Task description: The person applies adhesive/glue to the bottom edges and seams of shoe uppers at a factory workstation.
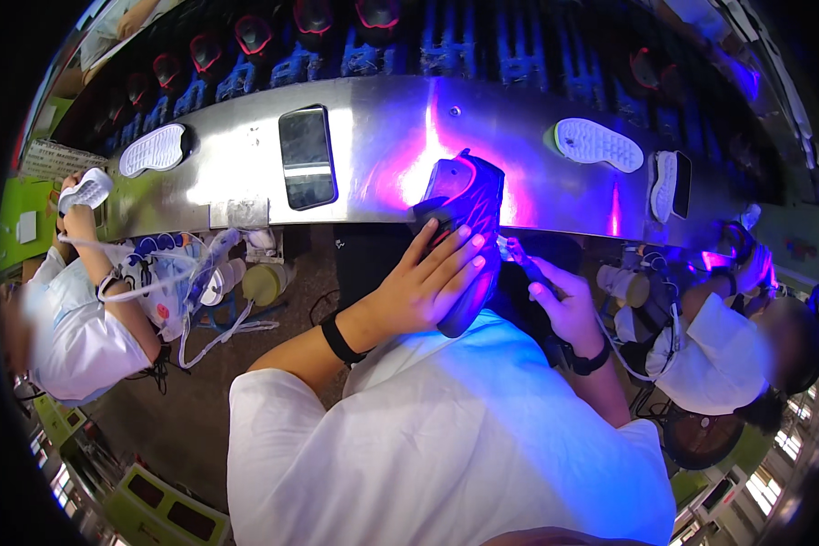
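A dark shoe upper (488, 196) stands tilted at the table's front edge, lit by pink and blue light. My left hand (432, 282) is closed on its side, the fingers spread across the dark surface. Just right of the shoe, my right hand (569, 305) pinches a slim, dark-handled brush (522, 258). The brush's tip points at the shoe's side; whether it touches cannot be made out. Both wrists wear black bands.
On the metal table (237, 173) lie a black phone (308, 156), a white sole (152, 151) at left and another white sole (601, 144) at right. Behind runs a conveyor (446, 45) with several dark shoes. Co-workers sit on both sides; the left one holds a sole (88, 190).
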A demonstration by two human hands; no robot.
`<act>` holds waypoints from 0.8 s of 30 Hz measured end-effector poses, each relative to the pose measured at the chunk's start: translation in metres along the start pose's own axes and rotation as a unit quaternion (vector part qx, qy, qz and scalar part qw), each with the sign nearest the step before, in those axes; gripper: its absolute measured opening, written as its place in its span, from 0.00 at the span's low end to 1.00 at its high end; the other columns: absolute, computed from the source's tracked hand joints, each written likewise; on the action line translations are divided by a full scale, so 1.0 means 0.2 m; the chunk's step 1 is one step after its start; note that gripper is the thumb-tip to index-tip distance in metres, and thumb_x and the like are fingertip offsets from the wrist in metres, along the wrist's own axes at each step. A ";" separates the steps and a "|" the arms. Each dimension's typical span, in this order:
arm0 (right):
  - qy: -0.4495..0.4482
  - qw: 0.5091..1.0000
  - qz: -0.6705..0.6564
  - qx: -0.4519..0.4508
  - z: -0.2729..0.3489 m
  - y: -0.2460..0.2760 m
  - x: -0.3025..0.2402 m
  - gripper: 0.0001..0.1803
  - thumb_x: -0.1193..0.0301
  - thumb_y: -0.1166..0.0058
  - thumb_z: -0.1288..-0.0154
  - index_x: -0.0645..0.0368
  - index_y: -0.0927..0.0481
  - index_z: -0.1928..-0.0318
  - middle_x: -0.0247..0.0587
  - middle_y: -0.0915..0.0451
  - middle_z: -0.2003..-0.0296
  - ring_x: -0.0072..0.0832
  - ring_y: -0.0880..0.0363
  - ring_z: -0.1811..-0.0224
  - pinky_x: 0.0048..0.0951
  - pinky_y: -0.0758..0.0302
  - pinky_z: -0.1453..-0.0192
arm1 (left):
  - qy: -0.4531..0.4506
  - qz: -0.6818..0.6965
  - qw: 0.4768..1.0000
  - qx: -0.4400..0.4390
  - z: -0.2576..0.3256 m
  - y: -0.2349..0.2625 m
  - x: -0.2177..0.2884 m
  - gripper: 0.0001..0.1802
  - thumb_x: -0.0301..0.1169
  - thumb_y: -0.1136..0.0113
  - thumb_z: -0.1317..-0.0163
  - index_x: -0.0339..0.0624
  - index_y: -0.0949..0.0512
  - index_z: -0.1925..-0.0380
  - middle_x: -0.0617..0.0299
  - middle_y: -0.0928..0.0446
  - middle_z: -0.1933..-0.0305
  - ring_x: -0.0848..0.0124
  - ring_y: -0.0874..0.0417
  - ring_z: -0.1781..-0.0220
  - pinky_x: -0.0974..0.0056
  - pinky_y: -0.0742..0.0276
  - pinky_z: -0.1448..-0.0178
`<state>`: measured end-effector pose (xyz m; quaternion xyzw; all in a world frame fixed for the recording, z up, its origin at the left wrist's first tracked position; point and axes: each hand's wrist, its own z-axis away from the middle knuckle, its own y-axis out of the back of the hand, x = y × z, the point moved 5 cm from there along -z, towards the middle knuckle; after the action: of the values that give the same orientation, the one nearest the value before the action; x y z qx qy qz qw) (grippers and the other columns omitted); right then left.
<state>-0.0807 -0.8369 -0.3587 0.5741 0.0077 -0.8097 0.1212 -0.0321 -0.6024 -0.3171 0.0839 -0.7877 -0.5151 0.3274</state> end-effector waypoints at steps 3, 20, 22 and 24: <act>-0.032 0.999 0.010 -0.003 -0.09 0.05 -0.03 0.25 0.68 0.40 0.26 0.65 0.25 0.33 0.31 0.19 0.60 0.17 0.24 0.64 0.22 0.25 0.57 | 0.002 -0.002 1.000 0.004 0.01 0.00 0.00 0.26 0.32 0.39 0.38 0.33 0.24 0.40 0.45 0.27 0.30 0.51 0.28 0.26 0.34 0.43 0.22; -0.042 0.999 -0.033 -0.005 0.14 0.11 -0.03 0.21 0.71 0.40 0.27 0.63 0.21 0.36 0.31 0.18 0.66 0.18 0.23 0.67 0.23 0.23 0.58 | 0.036 0.042 0.998 0.004 -0.18 0.06 0.10 0.39 0.34 0.33 0.49 0.28 0.30 0.36 0.38 0.30 0.30 0.46 0.29 0.27 0.35 0.47 0.21; -0.039 0.998 -0.056 0.014 0.16 0.13 -0.04 0.21 0.71 0.41 0.27 0.63 0.21 0.36 0.31 0.19 0.67 0.18 0.23 0.68 0.23 0.24 0.58 | 0.025 0.018 1.000 0.002 -0.24 0.05 0.13 0.41 0.35 0.33 0.50 0.27 0.31 0.36 0.38 0.31 0.30 0.46 0.28 0.28 0.35 0.48 0.21; -0.033 0.996 -0.079 0.028 0.17 0.15 -0.05 0.21 0.72 0.41 0.27 0.63 0.21 0.36 0.31 0.19 0.67 0.18 0.23 0.68 0.23 0.24 0.59 | 0.061 0.021 0.998 0.007 -0.30 0.06 0.15 0.40 0.33 0.33 0.49 0.26 0.31 0.36 0.38 0.29 0.32 0.46 0.28 0.29 0.35 0.47 0.21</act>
<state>-0.1024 -0.8696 -0.3343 0.5476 0.0258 -0.8354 0.0409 -0.0173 -0.6565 -0.2781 0.1011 -0.7717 -0.4962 0.3848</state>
